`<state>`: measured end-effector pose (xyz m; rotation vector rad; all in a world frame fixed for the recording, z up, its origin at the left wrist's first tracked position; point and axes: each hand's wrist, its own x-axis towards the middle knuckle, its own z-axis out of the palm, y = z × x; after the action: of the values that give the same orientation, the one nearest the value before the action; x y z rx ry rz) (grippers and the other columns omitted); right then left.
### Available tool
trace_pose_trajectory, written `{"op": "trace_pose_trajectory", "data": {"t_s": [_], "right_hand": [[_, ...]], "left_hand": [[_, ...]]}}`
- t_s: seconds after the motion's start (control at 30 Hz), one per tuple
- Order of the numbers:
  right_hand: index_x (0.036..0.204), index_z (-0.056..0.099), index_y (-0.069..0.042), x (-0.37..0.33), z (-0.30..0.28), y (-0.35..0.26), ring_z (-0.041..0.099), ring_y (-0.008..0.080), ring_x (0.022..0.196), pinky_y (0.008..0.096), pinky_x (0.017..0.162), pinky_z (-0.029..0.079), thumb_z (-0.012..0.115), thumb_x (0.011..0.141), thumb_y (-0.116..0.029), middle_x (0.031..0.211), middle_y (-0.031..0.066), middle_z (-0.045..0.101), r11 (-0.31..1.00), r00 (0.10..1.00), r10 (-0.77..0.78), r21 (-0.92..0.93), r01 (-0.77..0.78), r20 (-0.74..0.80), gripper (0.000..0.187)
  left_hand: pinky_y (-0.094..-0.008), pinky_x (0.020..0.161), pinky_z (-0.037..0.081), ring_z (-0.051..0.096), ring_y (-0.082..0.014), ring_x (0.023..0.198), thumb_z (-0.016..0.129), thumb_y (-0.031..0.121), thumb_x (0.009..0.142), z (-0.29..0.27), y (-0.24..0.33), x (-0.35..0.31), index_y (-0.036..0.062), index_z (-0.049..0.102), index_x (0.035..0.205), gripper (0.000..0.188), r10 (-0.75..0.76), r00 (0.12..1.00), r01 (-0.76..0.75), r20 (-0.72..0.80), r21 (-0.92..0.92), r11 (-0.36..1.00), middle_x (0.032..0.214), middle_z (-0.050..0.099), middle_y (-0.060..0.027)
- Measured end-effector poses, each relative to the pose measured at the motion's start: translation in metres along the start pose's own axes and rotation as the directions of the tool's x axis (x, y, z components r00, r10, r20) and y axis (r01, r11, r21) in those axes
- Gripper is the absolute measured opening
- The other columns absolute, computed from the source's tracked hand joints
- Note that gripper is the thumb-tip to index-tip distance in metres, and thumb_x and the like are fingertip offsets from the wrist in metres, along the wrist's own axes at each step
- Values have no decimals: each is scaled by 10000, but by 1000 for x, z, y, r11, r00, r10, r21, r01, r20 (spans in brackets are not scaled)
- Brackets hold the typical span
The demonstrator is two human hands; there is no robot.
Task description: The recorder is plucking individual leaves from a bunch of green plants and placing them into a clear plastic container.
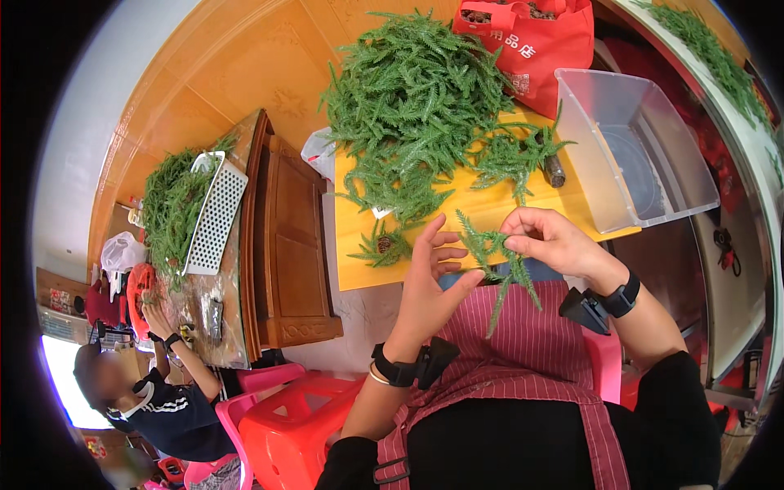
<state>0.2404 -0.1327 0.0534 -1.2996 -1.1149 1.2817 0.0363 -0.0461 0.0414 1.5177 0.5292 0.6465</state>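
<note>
My right hand [555,242] pinches a green artificial fir sprig [523,276] between thumb and fingertips, above the near edge of the yellow table [482,214]. Beside it on the left, my left hand [433,282] is held up with its fingers apart and nothing in it. The sprig's leaves reach toward that hand; whether they touch is hard to tell. On the table to the left lies a small sprig cluster with a pine cone [385,243]. Beyond my hands rests a looser bunch of sprigs [508,155], next to a dark brown cylinder [554,170].
A large heap of green sprigs [420,90] covers the table's far part. Behind it stands a red bag [555,53] holding pine cones. At right is a clear plastic bin [682,155]. Left are a red stool [294,425] and another person [175,416] at a table with a white basket [219,216].
</note>
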Motion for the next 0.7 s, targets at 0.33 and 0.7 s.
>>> {"op": "trace_pose_trajectory", "data": {"t_s": [0.33, 0.7], "right_hand": [[946, 521, -8, 37, -17, 17, 413, 33, 722, 199, 658, 378, 543, 880, -92, 765, -44, 465, 944, 993, -70, -327, 36, -92, 110], [1031, 595, -45, 56, -35, 11, 604, 310, 897, 389, 767, 471, 571, 834, -150, 960, 143, 636, 609, 896, -395, -788, 89, -204, 224]], "left_hand": [[-254, 825, 448, 555, -122, 924, 595, 48, 851, -16, -17, 0, 1, 523, 1153, 315, -84, 992, 83, -92, -5, 996, 1021, 564, -59], [-261, 841, 448, 524, -113, 983, 600, 27, 837, -12, -28, 3, 22, 497, 1194, 372, -124, 987, 115, 105, 88, 989, 1120, 529, -68]]}}
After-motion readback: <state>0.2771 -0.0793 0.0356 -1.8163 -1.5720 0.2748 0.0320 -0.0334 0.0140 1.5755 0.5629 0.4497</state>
